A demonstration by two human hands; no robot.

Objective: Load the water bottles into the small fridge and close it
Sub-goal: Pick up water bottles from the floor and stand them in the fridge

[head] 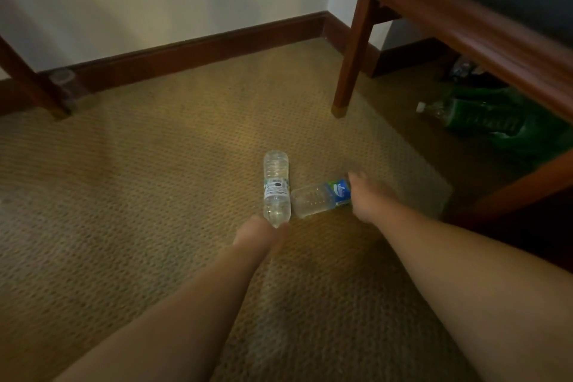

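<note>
Low in the middle of the frame, on the tan woven carpet (155, 195), two clear water bottles lie on their sides, meeting in a rough L. The white-labelled bottle (276, 187) runs straight up and down the picture, its base toward the wall and its neck end toward the person; the left hand (259, 234) sits right at that near end, fingers curled over it, so it appears to be closing on the neck, though the blur keeps me from saying the grip is complete. The blue-labelled bottle (321, 198) lies crosswise, its base touching or just beside the first bottle's lower body and its cap end pointing toward the right of the frame. The right hand (362, 195) is folded over that label end, apparently gripping it. So each hand is on the bottle nearest to it, each at the neck end, and the two long axes stand nearly at right angles. No fridge shows anywhere, so loading looks not yet begun; the lift would come first. At right, under a wooden bench (465, 25), a green bag (496, 124) and another clear bottle (434, 108) lie well apart from the hands.
</note>
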